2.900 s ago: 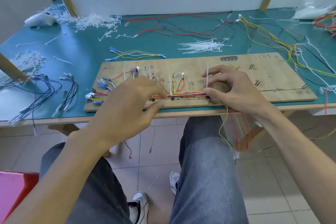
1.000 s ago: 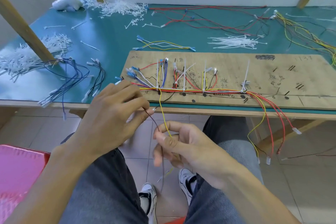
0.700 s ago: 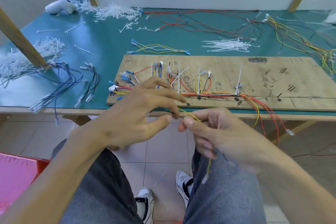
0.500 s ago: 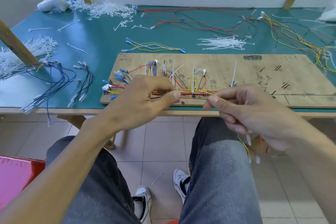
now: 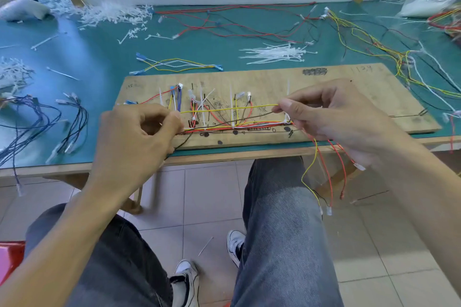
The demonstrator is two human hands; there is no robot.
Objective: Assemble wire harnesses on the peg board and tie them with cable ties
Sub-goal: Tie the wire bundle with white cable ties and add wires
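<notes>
While you hold the thin yellow wire (image 5: 229, 108) and the thin dark brown wire (image 5: 252, 116) taut over the long wooden peg board (image 5: 349, 97), their long axis runs nine to three o'clock, from hand to hand. Your left hand (image 5: 134, 139) has thumb and forefinger clamped on them at the nine o'clock end. Your right hand (image 5: 344, 117) pinches them at the three o'clock end, its other fingers loosely curled.

The tied trunk of red, white and yellow wires (image 5: 259, 124) lies on the board at six o'clock from the stretched pair and roughly parallel to it. It is just apart at your right hand, and the brown wire dips to meet it near your left.

You probably need to lower both ends together toward six o'clock. The loose white cable ties (image 5: 274, 53) wait on the teal desk (image 5: 99, 62) at twelve o'clock of the board, nearer your right hand.
</notes>
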